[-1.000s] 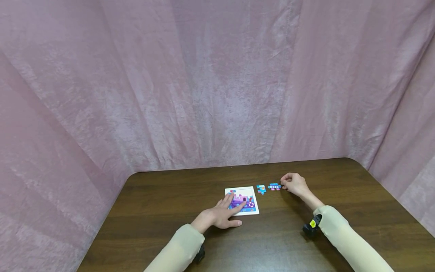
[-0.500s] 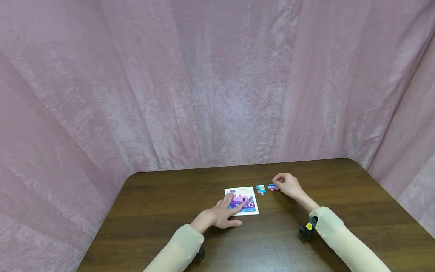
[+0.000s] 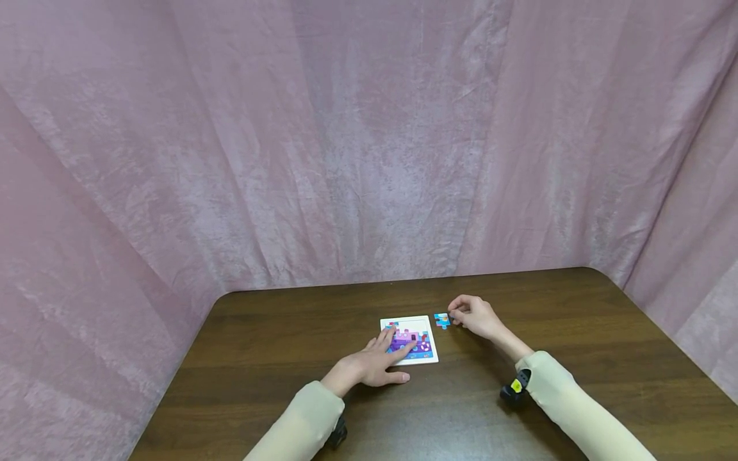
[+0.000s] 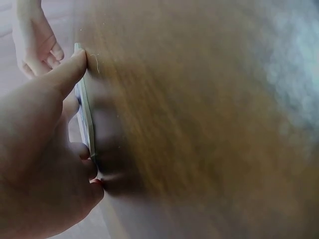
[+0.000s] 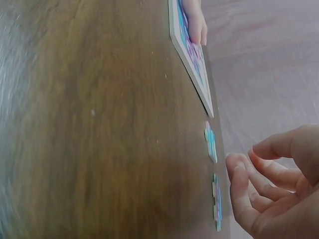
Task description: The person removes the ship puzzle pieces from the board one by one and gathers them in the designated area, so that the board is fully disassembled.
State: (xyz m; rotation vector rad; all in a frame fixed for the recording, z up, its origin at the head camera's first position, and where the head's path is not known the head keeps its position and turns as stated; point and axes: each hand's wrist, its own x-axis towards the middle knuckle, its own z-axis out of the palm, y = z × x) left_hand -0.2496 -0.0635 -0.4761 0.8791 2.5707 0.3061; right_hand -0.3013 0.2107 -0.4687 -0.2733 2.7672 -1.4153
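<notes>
A jigsaw puzzle board (image 3: 425, 357) with a white frame and a purple and pink picture lies on the table. My left hand (image 3: 375, 366) rests on its left side with fingers spread, the thumb at the near edge in the left wrist view. Right of the board lies a blue puzzle piece (image 3: 442, 322). My right hand (image 3: 477, 317) is just right of that piece, its fingers loosely curved. A second puzzle piece (image 5: 217, 201) lies on the table below the right hand; the head view hides it. Nothing shows between the right fingers in the right wrist view.
The brown wooden table (image 3: 277, 339) has its far edge against a pink curtain (image 3: 369, 160). Black wrist cameras sit at both cuffs, the right camera (image 3: 512, 392) close to the tabletop.
My right hand has moved left, passing over the farther puzzle piece, which it now covers in the head view. My left hand has stayed on the board.
</notes>
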